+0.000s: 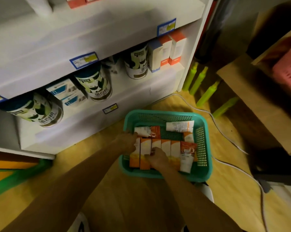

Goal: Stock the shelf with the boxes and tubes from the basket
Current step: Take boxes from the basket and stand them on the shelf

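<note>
A teal plastic basket (203, 144) sits on the wooden floor in front of the white shelf (141, 91). Inside it lies a row of several orange-and-white boxes (165, 148), with three white-and-orange tubes: one at the back left (147, 131), one at the back right (179, 126), one at the front right (187, 156). My left hand (126, 142) reaches into the basket's left side, its fingers on the leftmost box and touching the back left tube. My right hand (157, 159) grips the boxes near the row's left end.
The lower shelf holds three round tins (96, 84), blue-and-white cartons (66, 92) and upright white-and-orange boxes (171, 49) at its right end. Green bottles (199, 81) stand to the right of the shelf. A white cable (225, 136) runs across the floor. A pink crate (288, 71) sits at far right.
</note>
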Available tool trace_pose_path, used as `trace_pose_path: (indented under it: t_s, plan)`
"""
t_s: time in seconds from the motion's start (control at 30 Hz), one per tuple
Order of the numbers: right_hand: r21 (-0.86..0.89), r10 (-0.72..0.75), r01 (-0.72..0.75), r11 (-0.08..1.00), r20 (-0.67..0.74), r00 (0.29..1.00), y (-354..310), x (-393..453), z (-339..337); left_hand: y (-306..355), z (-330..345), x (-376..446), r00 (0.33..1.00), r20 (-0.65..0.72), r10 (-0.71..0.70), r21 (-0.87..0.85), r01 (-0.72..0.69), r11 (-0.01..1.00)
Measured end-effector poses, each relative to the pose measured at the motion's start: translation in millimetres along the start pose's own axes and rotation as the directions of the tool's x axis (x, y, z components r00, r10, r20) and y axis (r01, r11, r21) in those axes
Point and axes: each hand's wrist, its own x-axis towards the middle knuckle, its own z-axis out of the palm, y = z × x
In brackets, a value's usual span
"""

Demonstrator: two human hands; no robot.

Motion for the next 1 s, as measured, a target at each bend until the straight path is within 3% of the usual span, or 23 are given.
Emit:
trace_pose_path:
  t_s: [0.17,0.4,0.67,0.83,1.0]
  plan:
    - [0.083,0.01,-0.01,0.996,-0.003,1.0,0,8,6,-1,11,17,0.999,0.035,-0.016,0.067,0.014,0.998]
    - [0.169,0.03,-0.036,0.985,0.034,0.999,3,14,6,-9,22,30,0.999,-0.047,0.009,0.02,-0.009,1.0]
    - [0.21,0.044,-0.034,0.977,-0.045,0.998,9,10,7,-12,26,22,0.998,-0.07,0.0,-0.215,-0.015,0.977]
    - [0.244,0.071,-0.067,0.967,-0.008,0.997,9,8,7,-15,27,11,0.998,-0.067,-0.012,-0.532,-0.026,0.846]
    - [0.251,0.058,-0.057,0.966,0.003,0.998,6,1,0,-26,11,-3,0.998,-0.024,0.06,-0.62,-0.062,0.782]
